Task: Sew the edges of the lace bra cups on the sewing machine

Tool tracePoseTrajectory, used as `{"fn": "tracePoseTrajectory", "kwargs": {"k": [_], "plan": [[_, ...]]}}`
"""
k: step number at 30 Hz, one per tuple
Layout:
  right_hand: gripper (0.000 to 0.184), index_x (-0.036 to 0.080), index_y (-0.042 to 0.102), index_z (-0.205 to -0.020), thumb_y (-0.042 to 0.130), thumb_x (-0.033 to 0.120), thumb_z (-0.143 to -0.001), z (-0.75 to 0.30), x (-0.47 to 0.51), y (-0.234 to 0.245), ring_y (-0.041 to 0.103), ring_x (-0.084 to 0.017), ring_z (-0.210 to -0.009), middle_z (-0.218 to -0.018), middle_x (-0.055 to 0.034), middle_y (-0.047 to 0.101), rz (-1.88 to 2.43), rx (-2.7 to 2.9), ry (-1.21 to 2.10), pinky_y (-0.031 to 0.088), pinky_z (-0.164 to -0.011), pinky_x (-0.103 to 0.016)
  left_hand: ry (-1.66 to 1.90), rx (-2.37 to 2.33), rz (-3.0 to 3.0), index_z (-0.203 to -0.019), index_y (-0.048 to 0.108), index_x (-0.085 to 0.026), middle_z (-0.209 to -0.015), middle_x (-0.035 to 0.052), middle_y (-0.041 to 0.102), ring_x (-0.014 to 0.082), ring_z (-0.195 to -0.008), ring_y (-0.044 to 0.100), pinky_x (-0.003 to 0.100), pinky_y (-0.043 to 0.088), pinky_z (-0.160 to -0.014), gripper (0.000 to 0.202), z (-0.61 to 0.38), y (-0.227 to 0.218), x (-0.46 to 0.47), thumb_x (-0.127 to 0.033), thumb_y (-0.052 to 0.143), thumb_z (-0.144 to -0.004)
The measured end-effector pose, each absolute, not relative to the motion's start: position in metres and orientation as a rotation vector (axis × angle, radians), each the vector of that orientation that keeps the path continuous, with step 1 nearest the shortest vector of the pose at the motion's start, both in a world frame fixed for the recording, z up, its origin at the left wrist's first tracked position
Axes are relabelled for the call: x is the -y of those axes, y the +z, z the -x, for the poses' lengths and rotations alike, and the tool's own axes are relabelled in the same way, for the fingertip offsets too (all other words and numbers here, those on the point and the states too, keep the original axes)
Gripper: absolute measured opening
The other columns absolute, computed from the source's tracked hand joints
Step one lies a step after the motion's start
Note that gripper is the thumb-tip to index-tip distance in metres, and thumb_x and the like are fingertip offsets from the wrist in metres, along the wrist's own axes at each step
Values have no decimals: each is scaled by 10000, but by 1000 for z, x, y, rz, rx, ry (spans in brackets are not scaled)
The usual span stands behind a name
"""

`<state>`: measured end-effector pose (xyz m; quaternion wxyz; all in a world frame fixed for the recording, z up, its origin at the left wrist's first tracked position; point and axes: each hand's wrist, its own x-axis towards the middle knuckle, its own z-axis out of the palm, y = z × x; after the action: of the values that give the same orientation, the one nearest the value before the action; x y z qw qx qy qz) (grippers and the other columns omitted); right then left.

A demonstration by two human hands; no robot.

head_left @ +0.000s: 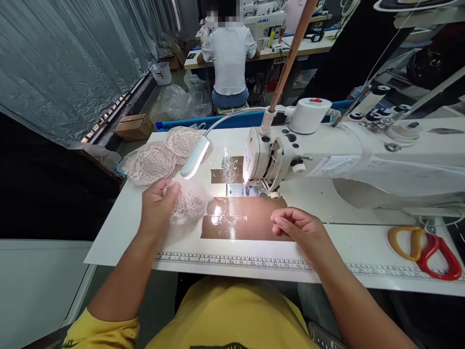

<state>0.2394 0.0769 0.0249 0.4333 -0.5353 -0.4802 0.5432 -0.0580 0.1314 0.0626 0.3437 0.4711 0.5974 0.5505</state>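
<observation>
My left hand (157, 206) is closed on the edge of a pale pink lace cup (189, 202), pinching it between thumb and fingers. The cup hangs just above the white sewing table, left of the machine's presser foot area. My right hand (298, 227) is over the brown taped patch (238, 220), its fingers curled and thumb pressed to them; whatever they hold, if anything, is too small to make out. Between and beyond both hands stands the white sewing machine (261, 157), with its metal needle plate (235, 190) below the head. Its needle is hard to see.
More lace cups (150, 162) lie at the table's back left, beside a white lamp (196, 157) on a bent metal neck. Scissors with yellow and red handles (438, 257) lie at right. A printed ruler (236, 261) runs along the front edge. A person (230, 60) sits ahead.
</observation>
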Motion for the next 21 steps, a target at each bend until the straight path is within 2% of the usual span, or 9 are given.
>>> {"fn": "tracePoseTrajectory", "kwargs": {"k": [3, 6, 9, 11, 13, 17, 19, 21], "plan": [[217, 199, 642, -776, 601, 409, -807, -239, -83, 29, 573, -148, -638, -669, -13, 609, 1437, 1424, 1227, 491, -606, -272, 1174, -1522, -1732, -551, 467, -192, -552, -16, 403, 145, -596, 408, 256, 343, -620, 271, 24, 46, -143, -305, 631, -735], [172, 218, 661, -844, 539, 339, -836, -231, -97, 29, 583, -161, -640, -737, -15, 656, 1524, 1714, 1042, 459, -582, -277, 1003, -1289, -1758, -503, 378, -229, -530, 12, 348, 223, -682, 430, 331, 366, -734, 325, -27, 14, -146, -254, 646, -685], [218, 224, 678, -905, 464, 229, -861, -221, -112, 24, 608, -185, -799, -904, -31, 690, 1507, 1993, 790, 457, -706, -299, 980, -1246, -1736, -503, 339, -252, -529, 16, 316, 289, -753, 455, 408, 349, -819, 345, -60, -7, -139, -235, 639, -675], [285, 210, 683, -917, 409, 151, -865, -215, -118, 18, 592, -189, -864, -941, -50, 680, 1486, 2145, 649, 440, -757, -300, 967, -1218, -1753, -507, 361, -250, -536, 16, 318, 310, -781, 464, 441, 327, -862, 330, -66, -10, -132, -220, 644, -675], [315, 191, 681, -884, 381, 99, -857, -210, -120, 10, 570, -182, -815, -905, -65, 659, 1511, 2271, 536, 428, -720, -289, 931, -1179, -1810, -511, 401, -240, -536, 14, 325, 300, -766, 468, 448, 318, -876, 306, -62, -5, -127, -213, 643, -696], [286, 170, 669, -871, 403, 68, -847, -204, -118, -3, 527, -187, -788, -895, -85, 618, 1572, 2462, 327, 403, -673, -290, 711, -1088, -2061, -570, 542, -199, -579, 36, 450, 211, -637, 460, 379, 371, -784, 248, -41, 10, -133, -246, 567, -813], [297, 169, 669, -942, 406, 63, -855, -202, -117, -5, 523, -196, -808, -922, -90, 615, 1598, 2496, 264, 396, -668, -297, 634, -1034, -2182, -678, 630, -182, -699, 75, 565, 198, -659, 503, 343, 392, -739, 238, -33, 12, -140, -261, 506, -866], [325, 177, 668, -999, 392, 62, -870, -202, -117, -5, 523, -201, -807, -923, -86, 617, 1643, 2499, 221, 389, -661, -304, 651, -1010, -2271, -824, 678, -172, -877, 115, 639, 214, -764, 560, 336, 408, -752, 226, -29, 8, -146, -251, 477, -889]]}}
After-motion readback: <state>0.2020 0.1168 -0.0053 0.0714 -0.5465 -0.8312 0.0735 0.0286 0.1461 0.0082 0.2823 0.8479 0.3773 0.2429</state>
